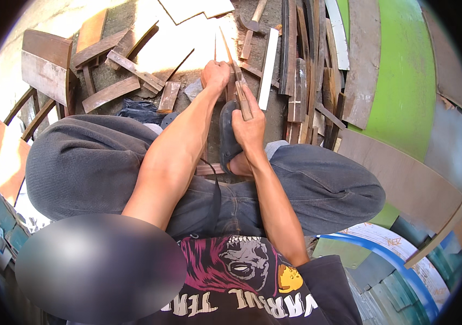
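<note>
My left hand (pixel 216 75) is closed in a fist ahead of my knees. A thin brown strip (pixel 215 46) rises from it, looking like wood; most of what the fist grips is hidden. Just to the right and nearer to me, my right hand (pixel 248 125) wraps round the wooden handle of a long, narrow blade tool (pixel 234 64). Its tapered end points away from me and passes close beside the left fist. Whether it is a knife or a saw I cannot make out. Below the hands is my sandalled foot (pixel 228 132).
Wood offcuts (pixel 111 93) lie scattered at the far left, near a black plastic bag (pixel 141 110). A hammer (pixel 252 25) rests at the back. Long wooden strips (pixel 296 81) are piled on the right beside a green panel (pixel 407 81). A white strip (pixel 268 69) lies nearby.
</note>
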Action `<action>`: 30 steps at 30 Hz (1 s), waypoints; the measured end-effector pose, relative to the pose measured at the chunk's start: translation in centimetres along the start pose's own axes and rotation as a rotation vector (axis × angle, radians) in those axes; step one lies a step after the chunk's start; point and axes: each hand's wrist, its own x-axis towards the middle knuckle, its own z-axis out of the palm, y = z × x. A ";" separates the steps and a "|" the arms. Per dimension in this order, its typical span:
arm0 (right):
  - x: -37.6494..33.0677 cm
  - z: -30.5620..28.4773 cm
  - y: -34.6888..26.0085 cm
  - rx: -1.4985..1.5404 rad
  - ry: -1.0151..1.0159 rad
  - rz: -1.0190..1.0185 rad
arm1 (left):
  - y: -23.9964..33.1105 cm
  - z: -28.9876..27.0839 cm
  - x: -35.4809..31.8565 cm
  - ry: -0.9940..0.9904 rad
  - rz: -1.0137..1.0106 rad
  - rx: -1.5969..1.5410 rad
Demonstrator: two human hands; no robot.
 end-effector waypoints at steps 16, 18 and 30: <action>-6.1 -1.8 -0.7 0.003 0.010 -0.035 | -1.2 -0.7 0.4 0.009 -0.031 -0.009; -10.9 -4.2 -0.4 0.033 -0.004 -0.026 | -1.3 -0.4 0.4 0.017 -0.035 -0.013; -10.0 -3.6 -0.9 0.021 -0.011 -0.050 | -1.3 -0.9 0.5 -0.021 -0.036 -0.018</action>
